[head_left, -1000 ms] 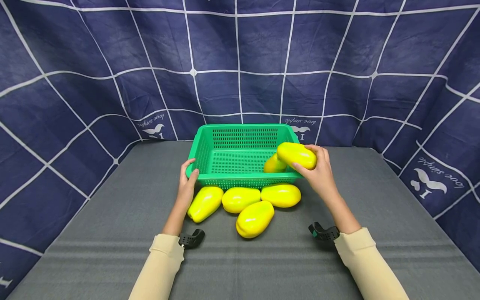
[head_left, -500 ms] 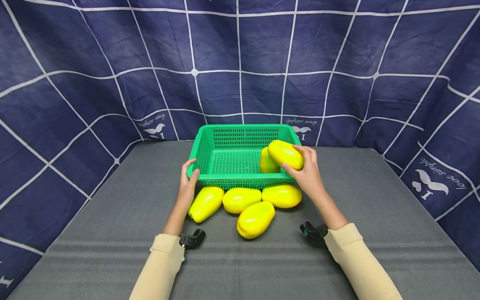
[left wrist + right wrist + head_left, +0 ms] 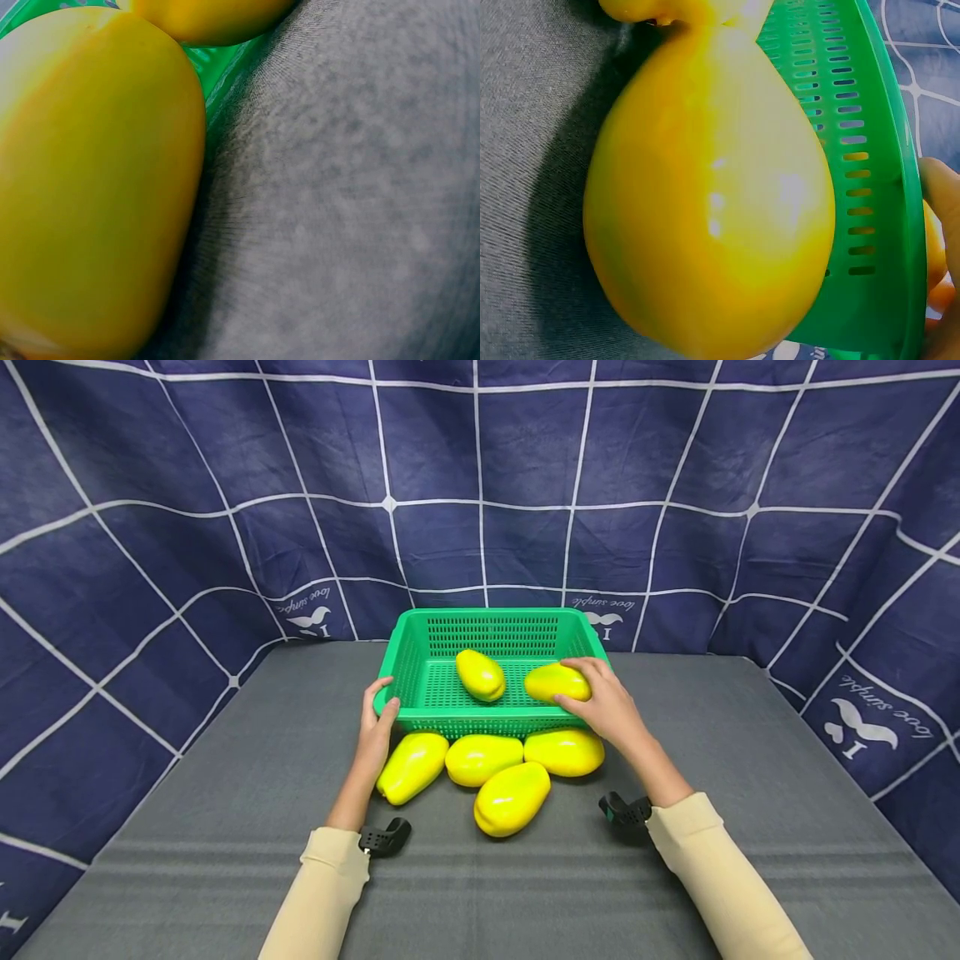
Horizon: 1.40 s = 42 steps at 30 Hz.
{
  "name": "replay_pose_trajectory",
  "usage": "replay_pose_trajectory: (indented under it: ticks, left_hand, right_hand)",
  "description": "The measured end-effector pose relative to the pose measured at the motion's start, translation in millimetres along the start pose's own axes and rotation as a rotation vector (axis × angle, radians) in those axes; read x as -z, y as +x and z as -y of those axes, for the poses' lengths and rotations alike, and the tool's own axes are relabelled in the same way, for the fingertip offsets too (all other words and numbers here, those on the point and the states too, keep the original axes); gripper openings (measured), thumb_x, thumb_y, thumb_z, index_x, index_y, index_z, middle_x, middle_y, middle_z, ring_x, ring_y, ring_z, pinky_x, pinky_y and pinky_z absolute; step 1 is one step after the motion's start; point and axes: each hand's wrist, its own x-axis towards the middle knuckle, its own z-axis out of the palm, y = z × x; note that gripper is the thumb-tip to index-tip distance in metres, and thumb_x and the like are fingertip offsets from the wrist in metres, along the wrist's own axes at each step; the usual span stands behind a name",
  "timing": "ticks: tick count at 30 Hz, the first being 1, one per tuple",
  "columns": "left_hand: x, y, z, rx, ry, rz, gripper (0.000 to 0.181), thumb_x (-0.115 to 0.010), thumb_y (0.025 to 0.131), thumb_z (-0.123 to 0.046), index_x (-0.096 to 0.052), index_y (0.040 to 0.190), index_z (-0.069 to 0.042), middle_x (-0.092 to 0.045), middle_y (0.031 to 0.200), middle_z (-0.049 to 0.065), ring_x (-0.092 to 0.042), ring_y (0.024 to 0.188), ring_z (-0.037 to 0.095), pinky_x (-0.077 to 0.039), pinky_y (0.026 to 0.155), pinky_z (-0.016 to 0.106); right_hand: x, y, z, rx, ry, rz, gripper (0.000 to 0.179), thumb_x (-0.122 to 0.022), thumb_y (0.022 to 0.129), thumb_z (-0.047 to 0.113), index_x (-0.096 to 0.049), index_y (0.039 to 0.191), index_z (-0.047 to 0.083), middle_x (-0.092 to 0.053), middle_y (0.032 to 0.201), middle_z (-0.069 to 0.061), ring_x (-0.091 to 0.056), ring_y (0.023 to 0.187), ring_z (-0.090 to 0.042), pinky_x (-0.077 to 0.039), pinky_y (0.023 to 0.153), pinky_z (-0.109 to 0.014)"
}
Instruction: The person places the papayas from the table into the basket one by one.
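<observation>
In the head view a green plastic basket (image 3: 491, 713) stands at the back of the table. My left hand (image 3: 372, 727) grips its left rim near the front corner. At the basket's right end my right hand (image 3: 606, 700) holds a yellow papaya (image 3: 546, 682), thumb on the near side and fingers over the top. Another papaya (image 3: 481, 676) lies in the middle of the basket. Several more lie on the table before it, among them a papaya (image 3: 512, 799) closest to me. Close by the left wrist camera is a papaya (image 3: 97, 187); the left hand is out of that view.
Grey cloth (image 3: 225, 843) covers the table. A blue curtain (image 3: 525, 468) with white grid lines hangs behind and at both sides. The row of papayas, with one papaya (image 3: 483, 760) in its middle, lies right against the basket's front wall.
My right hand has moved left and down, lowering its papaya into the basket. The other papaya inside has shifted left to the middle. My left hand stays on the rim.
</observation>
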Motion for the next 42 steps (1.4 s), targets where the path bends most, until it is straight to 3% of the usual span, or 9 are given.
replay_pose_trajectory:
  ticks: [5, 10, 14, 26, 42]
  left_hand:
    - [0.6, -0.6, -0.8, 0.006, 0.003, -0.004, 0.044, -0.039, 0.095, -0.015, -0.029, 0.136, -0.005, -0.021, 0.146, 0.013, -0.015, 0.136, 0.026, -0.013, 0.109, 0.048]
    - [0.5, -1.3, -1.1, -0.004, -0.009, -0.001, 0.043, -0.039, 0.095, -0.013, -0.030, 0.135, -0.004, -0.021, 0.146, 0.014, -0.015, 0.136, 0.026, -0.014, 0.108, 0.048]
    - [0.7, -0.9, -0.7, -0.023, -0.015, -0.003, 0.043, -0.039, 0.095, -0.014, -0.030, 0.135, -0.003, -0.022, 0.145, 0.014, -0.016, 0.135, 0.025, -0.013, 0.109, 0.048]
    - [1.3, -0.5, 2.6, -0.023, -0.025, 0.009, 0.044, -0.040, 0.095, -0.014, -0.029, 0.136, -0.004, -0.019, 0.146, 0.014, -0.015, 0.135, 0.025, -0.013, 0.108, 0.048]
    - [2.1, 0.1, 3.1, -0.016, -0.021, 0.012, 0.044, -0.040, 0.095, -0.016, -0.029, 0.136, -0.004, -0.023, 0.146, 0.013, -0.016, 0.135, 0.024, -0.015, 0.107, 0.047]
  right_hand:
    - [-2, 2.8, 0, 0.005, -0.089, 0.061, 0.050, -0.054, 0.087, 0.041, -0.044, 0.133, 0.024, -0.039, 0.139, -0.007, -0.038, 0.125, -0.030, -0.036, 0.091, -0.057]
    - [-6, 3.0, -1, 0.013, -0.193, 0.089, 0.038, -0.044, 0.092, 0.039, -0.057, 0.121, 0.020, -0.050, 0.131, -0.007, -0.044, 0.121, -0.030, -0.038, 0.091, -0.055]
    - [-8, 2.1, -2, 0.006, -0.212, 0.083, 0.036, -0.042, 0.093, 0.039, -0.061, 0.116, 0.019, -0.054, 0.126, -0.007, -0.047, 0.119, -0.031, -0.038, 0.092, -0.054]
    - [-2, -19.7, -5, 0.056, 0.093, -0.046, 0.038, -0.052, 0.091, 0.028, -0.050, 0.127, 0.016, -0.050, 0.126, -0.009, -0.045, 0.115, -0.027, -0.036, 0.093, -0.052]
    - [-11, -57.2, 12, 0.230, 0.141, -0.040, 0.037, -0.056, 0.089, 0.024, -0.051, 0.125, 0.016, -0.051, 0.126, -0.004, -0.045, 0.119, -0.023, -0.037, 0.096, -0.048]
